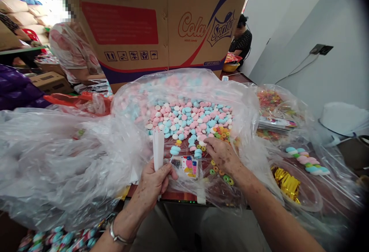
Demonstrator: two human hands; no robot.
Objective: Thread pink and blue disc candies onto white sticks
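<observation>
My left hand (157, 177) is closed around a bundle of white sticks (158, 148) standing upright, and also pinches a thin stick with blue and yellow candies (175, 150) on its top. My right hand (220, 152) reaches over the pile of pink, blue and white candies (187, 117), its thumb and index finger together at a pale pink candy (201, 138). Green and yellow ring candies (221, 175) lie below and beside that hand. Small printed cards (189, 167) lie between the hands.
A large cardboard box (167, 25) stands behind the candies. Clear plastic bags (72, 159) spread at the left. On the right are finished candy sticks (307, 159) and a round tub (311, 202) with gold ties (286, 184). Two people sit beyond the box.
</observation>
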